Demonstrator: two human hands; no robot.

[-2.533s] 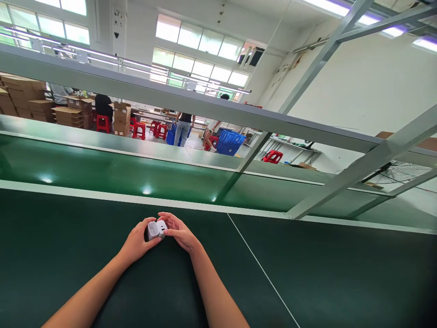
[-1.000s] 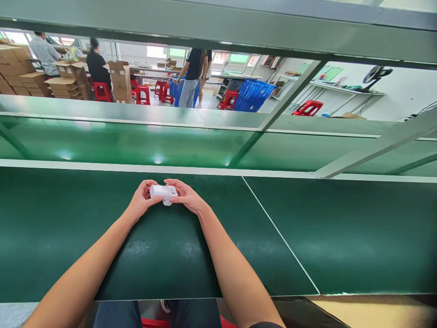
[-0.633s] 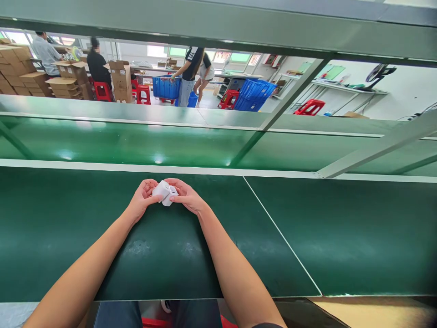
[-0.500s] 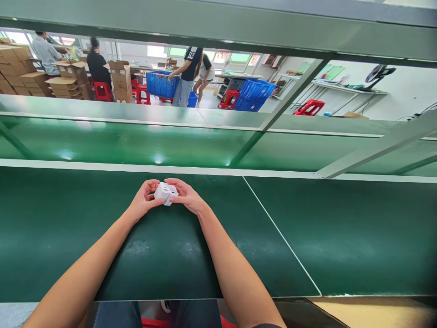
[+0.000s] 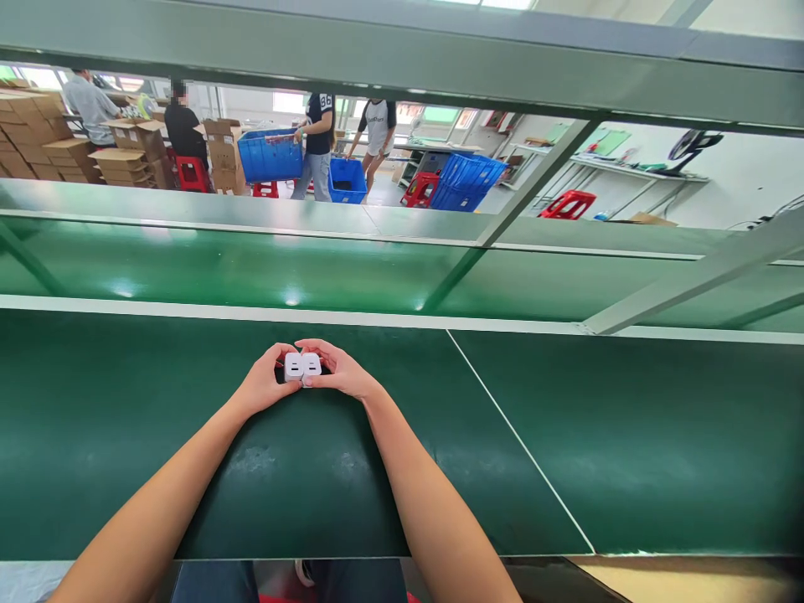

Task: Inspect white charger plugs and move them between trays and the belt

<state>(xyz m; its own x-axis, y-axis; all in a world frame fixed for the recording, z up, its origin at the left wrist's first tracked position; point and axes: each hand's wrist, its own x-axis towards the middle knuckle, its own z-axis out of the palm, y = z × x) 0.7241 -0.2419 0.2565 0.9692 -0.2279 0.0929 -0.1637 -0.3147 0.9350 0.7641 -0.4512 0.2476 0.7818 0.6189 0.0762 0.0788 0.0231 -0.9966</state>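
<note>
Two small white charger blocks stand side by side over the green table, their slotted faces turned up toward me. The left charger is between the thumb and fingers of my left hand. My right hand grips the right charger in the same way, thumb at the near side and fingers curled behind. The two blocks touch or nearly touch. Whether their undersides rest on the table I cannot tell.
A pale raised rail runs along the table's far side, with a slanted metal post at the right. Beyond a green belt, a person holds a blue crate. Stacked cardboard boxes stand far left.
Both chargers have turned from tilted to level and square, their slotted faces lined up. In the background, the person with the blue crate moved left, and another blue crate came into fuller view.
</note>
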